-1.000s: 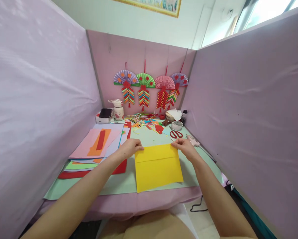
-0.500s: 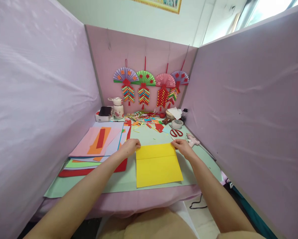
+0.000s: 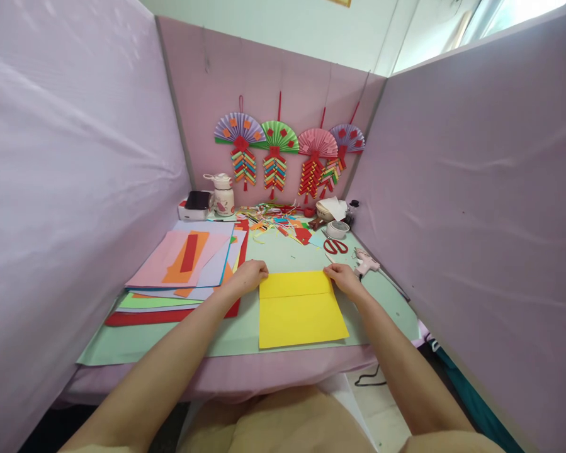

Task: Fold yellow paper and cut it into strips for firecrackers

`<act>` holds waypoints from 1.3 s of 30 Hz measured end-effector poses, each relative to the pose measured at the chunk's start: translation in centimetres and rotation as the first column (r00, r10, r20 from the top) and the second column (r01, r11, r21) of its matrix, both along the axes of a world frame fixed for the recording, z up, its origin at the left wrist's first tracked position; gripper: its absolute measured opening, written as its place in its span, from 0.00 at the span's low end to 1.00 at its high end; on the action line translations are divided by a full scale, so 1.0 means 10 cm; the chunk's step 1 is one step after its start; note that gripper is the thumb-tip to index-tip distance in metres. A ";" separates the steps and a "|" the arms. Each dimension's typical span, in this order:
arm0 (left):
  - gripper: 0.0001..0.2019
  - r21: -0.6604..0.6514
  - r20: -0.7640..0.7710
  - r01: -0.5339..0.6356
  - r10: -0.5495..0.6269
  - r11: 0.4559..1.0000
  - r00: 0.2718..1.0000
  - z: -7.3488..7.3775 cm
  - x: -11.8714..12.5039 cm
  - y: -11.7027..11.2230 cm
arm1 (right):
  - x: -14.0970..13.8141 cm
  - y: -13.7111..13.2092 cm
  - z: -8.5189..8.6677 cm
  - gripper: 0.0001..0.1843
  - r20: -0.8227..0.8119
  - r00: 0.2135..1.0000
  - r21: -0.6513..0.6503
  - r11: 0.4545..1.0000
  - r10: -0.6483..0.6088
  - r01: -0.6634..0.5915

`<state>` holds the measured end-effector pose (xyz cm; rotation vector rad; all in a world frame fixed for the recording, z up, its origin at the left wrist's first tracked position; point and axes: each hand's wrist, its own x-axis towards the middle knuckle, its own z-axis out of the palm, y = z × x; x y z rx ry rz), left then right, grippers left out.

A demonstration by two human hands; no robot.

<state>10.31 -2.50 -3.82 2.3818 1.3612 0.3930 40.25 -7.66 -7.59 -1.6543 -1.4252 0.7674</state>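
While the left hand (image 3: 251, 275) pinches the far left corner of a yellow sheet (image 3: 301, 321) between thumb and fingers, the right hand (image 3: 343, 279) grips its far right corner; the sheet lies between them over the pale green mat (image 3: 277, 253), near its front edge, with a straight line crossing it near the held side; a stack of coloured paper (image 3: 153, 267) sits to the left; red-handled scissors (image 3: 335, 246) lie beyond the right hand, a pink glue gun (image 3: 367, 262) beside it.
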 end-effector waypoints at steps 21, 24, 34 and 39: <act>0.08 0.250 0.597 -0.106 -0.067 0.962 0.800 0.73 -0.01 -0.47 | -0.16 -0.36 1.08 0.10 0.061 0.998 0.568 0.822 0.003 -0.037; 0.07 0.259 0.611 -0.102 -0.081 0.961 0.787 0.63 0.02 -0.48 | -0.28 -0.43 1.06 0.13 0.391 0.912 0.621 0.767 -0.123 -0.163; 0.08 0.321 0.470 -0.056 -0.108 0.945 0.876 0.66 0.12 -0.63 | -0.87 -0.48 1.19 0.09 0.674 0.720 0.561 0.751 -0.167 -0.350; 0.10 0.585 0.225 -0.027 -0.130 0.810 0.966 0.91 0.18 -0.78 | -0.92 -0.52 1.28 0.10 0.716 0.679 0.536 0.753 -0.165 -0.382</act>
